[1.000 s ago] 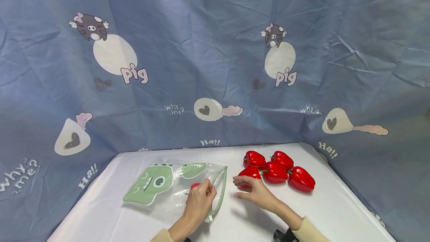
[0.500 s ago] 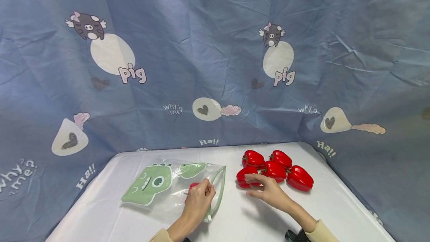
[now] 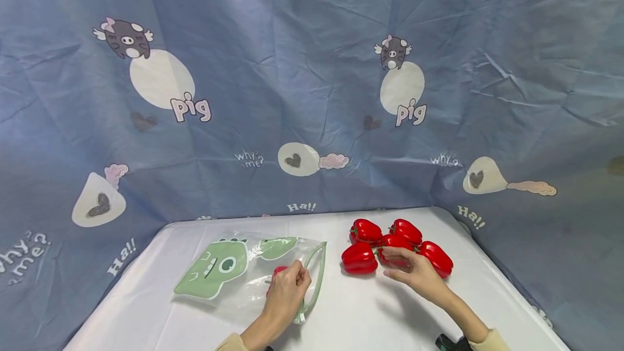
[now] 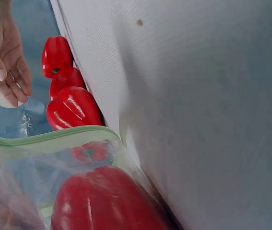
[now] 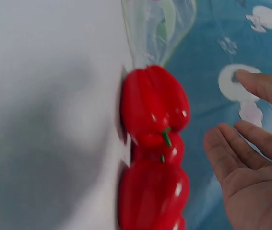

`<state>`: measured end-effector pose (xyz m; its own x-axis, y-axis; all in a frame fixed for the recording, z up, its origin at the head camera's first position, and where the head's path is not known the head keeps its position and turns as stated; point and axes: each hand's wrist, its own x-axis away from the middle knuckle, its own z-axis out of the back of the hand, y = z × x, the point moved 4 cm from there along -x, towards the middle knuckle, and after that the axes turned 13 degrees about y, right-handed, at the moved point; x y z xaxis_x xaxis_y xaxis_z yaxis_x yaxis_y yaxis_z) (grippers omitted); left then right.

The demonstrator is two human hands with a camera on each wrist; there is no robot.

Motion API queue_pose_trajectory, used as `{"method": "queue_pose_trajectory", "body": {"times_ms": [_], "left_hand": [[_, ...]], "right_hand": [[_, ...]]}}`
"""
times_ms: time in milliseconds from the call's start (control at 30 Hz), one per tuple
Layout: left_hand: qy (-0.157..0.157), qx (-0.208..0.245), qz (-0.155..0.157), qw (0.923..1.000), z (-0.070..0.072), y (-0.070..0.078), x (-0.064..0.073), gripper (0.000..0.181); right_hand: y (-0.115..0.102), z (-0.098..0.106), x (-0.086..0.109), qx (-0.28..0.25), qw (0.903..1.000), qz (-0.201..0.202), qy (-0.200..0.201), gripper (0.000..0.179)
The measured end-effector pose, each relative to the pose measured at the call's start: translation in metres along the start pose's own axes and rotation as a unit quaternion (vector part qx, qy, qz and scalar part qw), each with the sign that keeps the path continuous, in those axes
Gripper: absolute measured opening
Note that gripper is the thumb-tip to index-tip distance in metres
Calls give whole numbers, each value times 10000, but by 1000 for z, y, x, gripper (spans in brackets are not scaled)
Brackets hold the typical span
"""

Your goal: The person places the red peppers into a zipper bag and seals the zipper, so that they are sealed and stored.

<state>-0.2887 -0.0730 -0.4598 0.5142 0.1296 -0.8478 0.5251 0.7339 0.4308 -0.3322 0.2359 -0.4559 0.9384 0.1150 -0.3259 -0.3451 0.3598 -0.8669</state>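
Observation:
A clear zip bag (image 3: 214, 270) with a green cartoon monster print lies on the white table, its green-edged mouth facing right. My left hand (image 3: 287, 288) pinches the bag at the mouth's upper layer. One red bell pepper (image 4: 107, 201) is inside the bag, close to the opening, partly hidden by my left hand in the head view. My right hand (image 3: 416, 275) hovers with fingers loosely extended and nothing between them. In the right wrist view its fingers are apart from the red bell peppers (image 5: 155, 105). The leftmost loose pepper (image 3: 359, 258) lies between the bag and my right hand.
Several loose red bell peppers, including one at the back (image 3: 365, 232) and one at the far right (image 3: 435, 259), sit grouped on the right half of the white table (image 3: 351, 318). A blue patterned cloth (image 3: 312, 96) hangs behind the table.
My right hand has moved right, away from the bag mouth and past the leftmost pepper, uncovering it. My left hand keeps its pinch on the bag.

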Motion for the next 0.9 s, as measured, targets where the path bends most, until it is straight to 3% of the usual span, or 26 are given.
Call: {"method": "queue_pose_trajectory", "body": {"times_ms": [367, 667, 900], "left_hand": [[3, -41, 2, 10000, 0, -1, 1, 27], [-52, -79, 36, 9999, 0, -2, 2, 27], [-202, -15, 196, 9996, -1, -4, 2, 26]], "right_hand": [[4, 47, 2, 171, 9982, 100, 572, 56], [17, 71, 4, 889, 9909, -30, 1014, 61], [28, 88, 2, 789, 9894, 129, 1213, 64]]}}
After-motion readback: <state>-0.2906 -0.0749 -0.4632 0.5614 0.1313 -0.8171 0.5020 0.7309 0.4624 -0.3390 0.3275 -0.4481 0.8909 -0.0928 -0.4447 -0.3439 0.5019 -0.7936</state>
